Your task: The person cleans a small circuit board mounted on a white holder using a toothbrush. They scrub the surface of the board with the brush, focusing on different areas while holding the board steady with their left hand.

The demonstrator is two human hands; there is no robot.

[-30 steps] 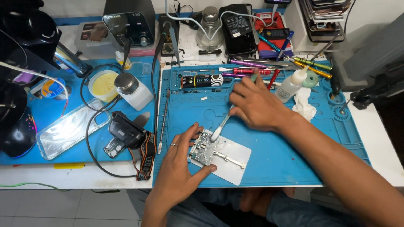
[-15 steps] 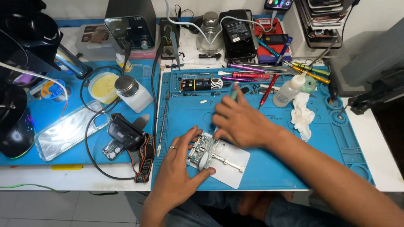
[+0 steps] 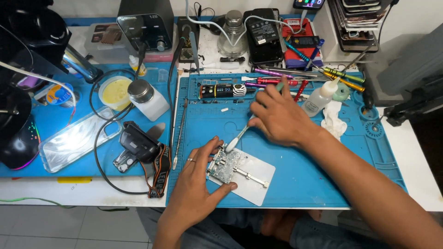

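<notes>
A small circuit board [image 3: 224,165] is clamped in a white metal holder plate [image 3: 251,180] on the blue work mat [image 3: 300,170]. My left hand [image 3: 196,182] rests on the mat with thumb and fingers at the board's near and left edges, steadying it. My right hand [image 3: 277,117] grips a toothbrush-like cleaning brush [image 3: 236,138]; its white bristle head touches the board's top edge, and the green handle end sticks out above my knuckles.
Screwdrivers and tweezers [image 3: 295,78], a squeeze bottle [image 3: 320,97] and a crumpled tissue [image 3: 333,119] lie at the mat's back right. To the left are a pump dispenser bottle [image 3: 146,98], a yellow paste tub [image 3: 114,92], a clear phone case [image 3: 76,140], a black gadget with strap [image 3: 140,145] and a soldering station [image 3: 144,27].
My right hand pushed the brush down over the board half a second ago, then drew it back up and right to the board's top edge. My left hand stayed put.
</notes>
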